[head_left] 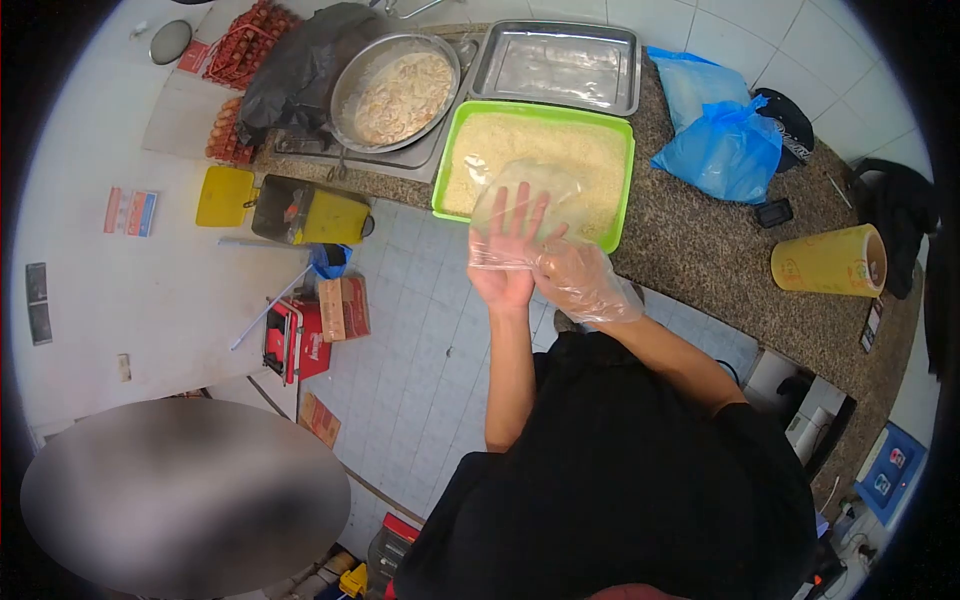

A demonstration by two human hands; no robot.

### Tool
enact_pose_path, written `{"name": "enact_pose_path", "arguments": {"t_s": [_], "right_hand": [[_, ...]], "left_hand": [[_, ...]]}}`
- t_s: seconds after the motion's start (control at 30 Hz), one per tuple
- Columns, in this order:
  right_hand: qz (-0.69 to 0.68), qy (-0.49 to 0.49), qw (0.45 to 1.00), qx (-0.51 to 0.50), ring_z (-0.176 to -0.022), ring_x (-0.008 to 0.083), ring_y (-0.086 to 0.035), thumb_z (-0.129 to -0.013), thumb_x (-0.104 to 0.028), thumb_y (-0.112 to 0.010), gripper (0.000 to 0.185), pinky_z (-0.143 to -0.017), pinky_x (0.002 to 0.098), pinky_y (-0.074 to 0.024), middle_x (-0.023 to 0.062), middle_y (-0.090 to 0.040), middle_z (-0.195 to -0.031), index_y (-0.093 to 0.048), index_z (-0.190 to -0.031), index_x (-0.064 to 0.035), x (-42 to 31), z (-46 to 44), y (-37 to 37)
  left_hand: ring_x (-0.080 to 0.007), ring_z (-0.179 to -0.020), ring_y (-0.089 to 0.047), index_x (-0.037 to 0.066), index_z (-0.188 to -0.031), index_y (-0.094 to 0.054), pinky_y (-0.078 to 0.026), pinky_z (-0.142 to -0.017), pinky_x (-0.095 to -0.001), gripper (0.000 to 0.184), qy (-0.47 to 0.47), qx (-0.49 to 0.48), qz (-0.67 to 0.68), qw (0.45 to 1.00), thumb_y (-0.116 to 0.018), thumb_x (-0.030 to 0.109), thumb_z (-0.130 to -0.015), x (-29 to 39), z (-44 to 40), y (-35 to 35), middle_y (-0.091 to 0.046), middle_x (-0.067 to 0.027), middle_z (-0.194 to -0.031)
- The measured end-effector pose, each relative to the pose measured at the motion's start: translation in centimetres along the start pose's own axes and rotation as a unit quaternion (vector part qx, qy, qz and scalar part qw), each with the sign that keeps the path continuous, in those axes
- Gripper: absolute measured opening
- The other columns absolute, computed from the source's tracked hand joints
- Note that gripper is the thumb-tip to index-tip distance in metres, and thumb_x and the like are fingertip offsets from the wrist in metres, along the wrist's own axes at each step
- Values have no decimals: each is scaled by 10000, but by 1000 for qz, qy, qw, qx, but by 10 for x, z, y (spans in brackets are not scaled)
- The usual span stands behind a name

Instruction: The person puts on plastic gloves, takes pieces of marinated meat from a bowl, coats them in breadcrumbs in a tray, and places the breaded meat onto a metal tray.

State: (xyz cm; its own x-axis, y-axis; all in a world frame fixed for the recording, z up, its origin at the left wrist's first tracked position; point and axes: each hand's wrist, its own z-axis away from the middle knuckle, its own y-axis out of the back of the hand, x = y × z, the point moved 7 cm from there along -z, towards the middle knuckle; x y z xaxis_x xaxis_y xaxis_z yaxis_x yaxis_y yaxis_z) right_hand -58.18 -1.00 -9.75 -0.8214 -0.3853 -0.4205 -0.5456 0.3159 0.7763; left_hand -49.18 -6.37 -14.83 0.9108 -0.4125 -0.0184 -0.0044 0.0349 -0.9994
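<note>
My left hand [512, 245] is raised with its palm toward me and its fingers stretched out. A clear plastic glove [555, 185] lies loosely over its fingers, with the cuff edge across the palm. My right hand [575, 275] wears a clear plastic glove of its own. Its fingers are closed on the cuff of the left glove, beside the left palm. Both hands are above the near edge of a lime-green tray [625, 200] filled with pale yellow crumbs [540, 135].
Behind stand a metal bowl [345, 75] of pale coated pieces and a steel tray [555, 65]. To the right are blue plastic bags [725, 150] and a yellow roll [825, 262] on the granite counter [700, 260]. A yellow-black bin [330, 215] is at left; a blurred shape fills the lower left.
</note>
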Motion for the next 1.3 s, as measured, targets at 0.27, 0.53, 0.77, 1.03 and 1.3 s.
{"name": "enact_pose_path", "arguments": {"t_s": [0.27,0.53,0.77,1.03,1.3], "right_hand": [[-74,72,991,85,-640,301,-669,-854,-65,-691,116,-527,440,-512,89,-589,-702,-640,-939,-126,-3,13,-12],[66,104,992,-30,-663,242,-666,-911,-142,-631,248,-523,367,-505,49,-645,-815,-665,-1157,-144,0,1,-18],[40,47,989,-137,-843,305,-746,-939,-201,-627,379,-588,344,-537,124,-730,-977,-642,-1318,-215,19,-18,-43],[-73,42,995,-47,-876,409,-726,-987,-356,-596,378,-718,567,-565,176,-732,-1048,-663,-1313,-178,7,16,-79],[-94,-204,946,-231,-1314,568,-403,-924,-438,-597,634,-982,762,-298,292,-484,-1475,-547,-1459,-101,-8,18,-66]], "left_hand": [[-338,-1630,-116,260,-1684,-219,-125,-1177,-843,737,-50,-46,-141,988,-518,501,-1055,9,-1,-4,-162,-97,-1766],[-325,-1599,-203,270,-1677,-256,-192,-1202,-786,664,-68,-84,-38,993,-420,547,-1096,7,-9,26,-205,-92,-1751],[-422,-1492,-394,232,-1667,-286,-379,-1208,-575,678,-54,121,-285,949,-353,583,-1091,-17,5,44,-355,-152,-1669],[-512,-1271,-570,281,-1672,-260,-458,-1078,-688,713,-8,204,-230,951,-434,614,-1065,5,-3,141,-479,-158,-1518],[-509,-1348,-480,282,-1648,-295,-378,-1087,-757,747,-12,217,-289,932,-457,667,-1028,23,-3,152,-430,-109,-1569]]}}
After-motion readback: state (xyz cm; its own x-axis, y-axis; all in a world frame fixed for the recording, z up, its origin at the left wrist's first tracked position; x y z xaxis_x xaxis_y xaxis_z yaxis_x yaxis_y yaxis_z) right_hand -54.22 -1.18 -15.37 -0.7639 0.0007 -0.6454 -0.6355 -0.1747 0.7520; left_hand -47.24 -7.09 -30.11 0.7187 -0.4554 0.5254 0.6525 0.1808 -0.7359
